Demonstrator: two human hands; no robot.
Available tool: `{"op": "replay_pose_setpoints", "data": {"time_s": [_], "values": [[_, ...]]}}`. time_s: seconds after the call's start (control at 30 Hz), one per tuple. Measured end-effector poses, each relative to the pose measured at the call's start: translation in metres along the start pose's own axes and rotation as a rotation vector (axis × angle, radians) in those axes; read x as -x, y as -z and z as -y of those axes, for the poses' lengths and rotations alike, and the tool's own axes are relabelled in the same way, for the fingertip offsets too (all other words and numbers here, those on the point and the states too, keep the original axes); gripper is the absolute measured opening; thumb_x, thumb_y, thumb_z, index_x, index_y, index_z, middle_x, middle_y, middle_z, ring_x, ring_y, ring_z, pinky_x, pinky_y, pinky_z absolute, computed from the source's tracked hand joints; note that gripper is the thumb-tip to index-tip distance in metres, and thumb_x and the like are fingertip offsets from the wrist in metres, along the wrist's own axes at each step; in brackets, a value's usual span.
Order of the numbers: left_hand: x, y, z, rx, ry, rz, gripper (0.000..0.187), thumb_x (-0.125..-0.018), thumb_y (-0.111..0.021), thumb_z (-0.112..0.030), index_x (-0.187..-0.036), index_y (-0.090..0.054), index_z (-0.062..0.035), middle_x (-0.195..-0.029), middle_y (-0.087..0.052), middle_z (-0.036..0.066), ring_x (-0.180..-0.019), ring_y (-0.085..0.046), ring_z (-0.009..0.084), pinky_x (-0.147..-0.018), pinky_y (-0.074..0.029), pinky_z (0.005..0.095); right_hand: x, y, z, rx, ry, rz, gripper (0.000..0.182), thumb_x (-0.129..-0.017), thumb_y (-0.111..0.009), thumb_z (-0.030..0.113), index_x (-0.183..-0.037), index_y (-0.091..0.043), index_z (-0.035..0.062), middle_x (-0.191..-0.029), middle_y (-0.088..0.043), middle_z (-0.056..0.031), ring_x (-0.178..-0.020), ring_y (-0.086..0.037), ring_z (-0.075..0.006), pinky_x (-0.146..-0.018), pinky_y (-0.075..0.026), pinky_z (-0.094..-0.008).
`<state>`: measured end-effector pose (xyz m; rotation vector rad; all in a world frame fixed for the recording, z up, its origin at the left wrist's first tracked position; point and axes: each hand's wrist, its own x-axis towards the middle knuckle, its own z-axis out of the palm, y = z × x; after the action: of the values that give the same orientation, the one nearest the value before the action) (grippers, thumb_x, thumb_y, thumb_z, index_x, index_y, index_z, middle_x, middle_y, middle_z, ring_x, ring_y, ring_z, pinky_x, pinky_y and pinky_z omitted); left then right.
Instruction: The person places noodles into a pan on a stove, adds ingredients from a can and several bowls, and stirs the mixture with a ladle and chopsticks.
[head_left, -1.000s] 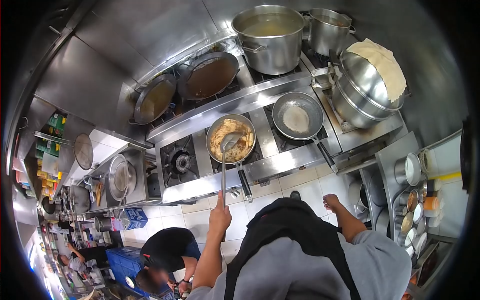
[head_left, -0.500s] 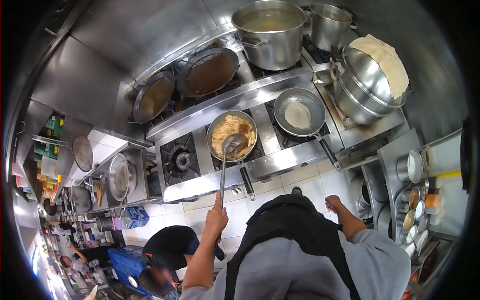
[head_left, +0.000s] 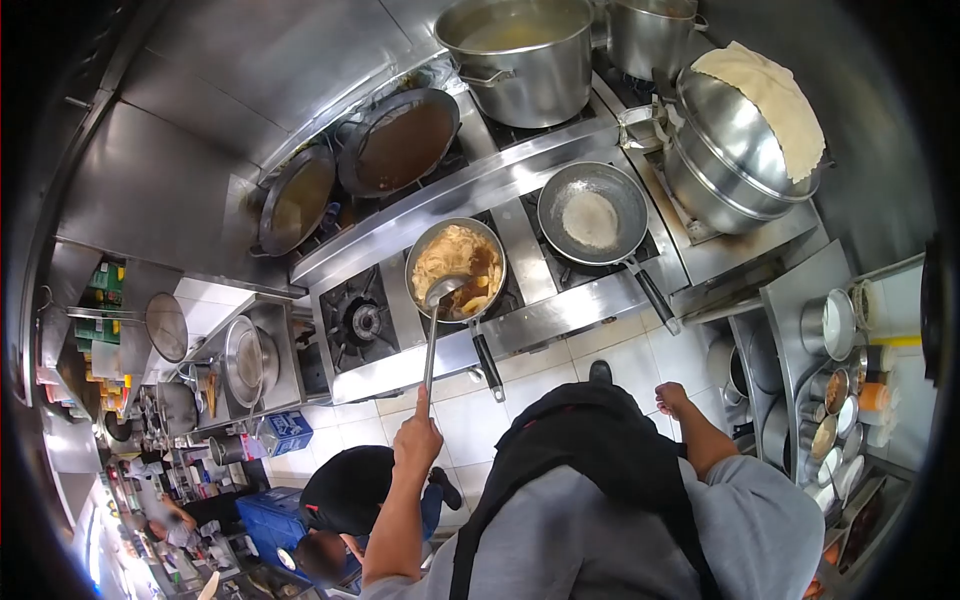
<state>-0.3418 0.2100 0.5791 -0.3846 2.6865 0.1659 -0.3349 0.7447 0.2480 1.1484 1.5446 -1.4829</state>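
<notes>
My left hand [head_left: 415,442] is wrapped round the long handle of a metal ladle [head_left: 431,350]. The ladle's bowl rests at the lower left inside a frying pan [head_left: 410,245], among pale strips of food [head_left: 455,257] and brown sauce. That pan sits on a burner, its black handle [head_left: 488,362] pointing towards me. Away from the stove, my right hand [head_left: 674,399] hangs at my right side, fingers curled in and nothing seen in them. A second frying pan [head_left: 625,195] with a pale patch in its middle stands on the burner to the right.
Two woks [head_left: 398,145] with liquid and a large stockpot [head_left: 515,75] stand at the back. A lidded steamer [head_left: 725,165] with a cloth is at right. A bare burner [head_left: 362,320] lies left. A person [head_left: 345,490] crouches at lower left; shelves [head_left: 790,330] hold containers.
My left hand and the ladle have shifted left and slightly down. The ladle's bowl has moved left in the pan, and more sauce shows at its right side. The whole view has shifted slightly.
</notes>
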Motion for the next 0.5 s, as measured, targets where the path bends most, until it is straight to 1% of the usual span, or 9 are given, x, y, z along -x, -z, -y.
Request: {"op": "replay_pose_setpoints", "data": {"time_s": [0.1,0.17,0.2,0.27,0.3,0.37,0.4,0.47,0.5], "values": [[-0.004,0.006,0.000,0.008,0.044,0.069,0.077,-0.090,-0.055,-0.014,-0.156,-0.015,-0.0193,-0.084,-0.066,0.030,-0.078,-0.065,0.0483,-0.072,-0.052,0.0556,-0.012,0.001,0.005,-0.021,0.007,0.023,0.006,-0.084,-0.061,0.011,-0.087,-0.057,0.0080,-0.071,-0.054,-0.0064,-0.050,-0.048,-0.0138,-0.040,-0.039,-0.0281],[-0.004,0.003,0.011,0.134,-0.095,-0.009,0.076,-0.092,-0.053,-0.012,-0.156,-0.014,-0.0189,-0.083,-0.067,0.025,-0.067,-0.067,0.0390,-0.063,-0.054,0.0491,-0.024,0.007,0.006,-0.023,0.014,0.039,0.006,-0.084,-0.061,0.010,-0.087,-0.057,0.0077,-0.071,-0.054,-0.0066,-0.049,-0.048,-0.0139,-0.038,-0.037,-0.0274],[-0.003,0.014,0.000,0.129,-0.089,-0.011,0.076,-0.092,-0.053,-0.012,-0.156,-0.014,-0.0189,-0.083,-0.067,0.025,-0.067,-0.067,0.0390,-0.063,-0.054,0.0491,-0.027,0.009,0.010,0.011,0.026,0.049,0.006,-0.085,-0.060,0.012,-0.090,-0.058,0.0092,-0.072,-0.055,-0.0053,-0.051,-0.049,-0.0135,-0.042,-0.040,-0.0279],[0.000,0.042,-0.029,0.692,0.207,0.324,0.073,-0.094,-0.049,-0.010,-0.157,-0.013,-0.0200,-0.076,-0.061,0.012,-0.054,-0.059,0.0219,-0.050,-0.051,0.0368,-0.029,0.009,0.016,0.045,0.036,0.066,0.008,-0.086,-0.059,0.014,-0.093,-0.060,0.0107,-0.074,-0.056,-0.0040,-0.053,-0.050,-0.0132,-0.046,-0.043,-0.0284],[-0.001,0.043,-0.033,0.688,0.207,0.321,0.073,-0.094,-0.049,-0.010,-0.157,-0.013,-0.0200,-0.076,-0.061,0.012,-0.054,-0.059,0.0219,-0.050,-0.051,0.0368,-0.030,0.009,0.020,-0.002,0.034,0.058,0.007,-0.085,-0.060,0.012,-0.091,-0.059,0.0094,-0.072,-0.055,-0.0050,-0.051,-0.049,-0.0135,-0.042,-0.040,-0.0277],[-0.006,0.043,-0.044,1.115,0.302,0.395,0.071,-0.096,-0.048,-0.009,-0.157,-0.014,-0.0217,-0.071,-0.047,0.001,-0.049,-0.044,0.0093,-0.044,-0.042,0.0256,-0.031,0.011,0.029,-0.055,0.033,0.049,0.007,-0.083,-0.061,0.011,-0.089,-0.057,0.0081,-0.070,-0.054,-0.0061,-0.048,-0.049,-0.0139,-0.038,-0.037,-0.0271],[-0.006,0.043,-0.050,1.112,0.300,0.395,0.071,-0.096,-0.048,-0.009,-0.157,-0.014,-0.0217,-0.071,-0.047,0.001,-0.049,-0.044,0.0093,-0.044,-0.042,0.0256,-0.033,0.012,0.033,-0.039,0.033,0.042,0.008,-0.083,-0.061,0.011,-0.090,-0.057,0.0081,-0.071,-0.054,-0.0061,-0.049,-0.049,-0.0139,-0.039,-0.039,-0.0273],[-0.006,0.043,-0.063,1.474,0.402,0.432,0.066,-0.095,-0.048,-0.009,-0.154,-0.023,-0.0242,-0.068,-0.042,-0.001,-0.050,-0.041,0.0084,-0.044,-0.038,0.0232,-0.035,0.015,0.037,-0.026,0.034,0.035,0.009,-0.083,-0.061,0.011,-0.090,-0.058,0.0081,-0.071,-0.055,-0.0061,-0.049,-0.049,-0.0139,-0.040,-0.040,-0.0276],[-0.007,0.041,-0.069,1.578,0.405,0.473,0.065,-0.095,-0.049,-0.008,-0.153,-0.023,-0.0252,-0.070,-0.044,-0.001,-0.048,-0.041,0.0077,-0.043,-0.040,0.0238,-0.039,0.017,0.037,-0.016,0.042,0.044,0.009,-0.083,-0.061,0.012,-0.091,-0.058,0.0081,-0.072,-0.055,-0.0059,-0.050,-0.050,-0.0139,-0.041,-0.041,-0.0278]]}}
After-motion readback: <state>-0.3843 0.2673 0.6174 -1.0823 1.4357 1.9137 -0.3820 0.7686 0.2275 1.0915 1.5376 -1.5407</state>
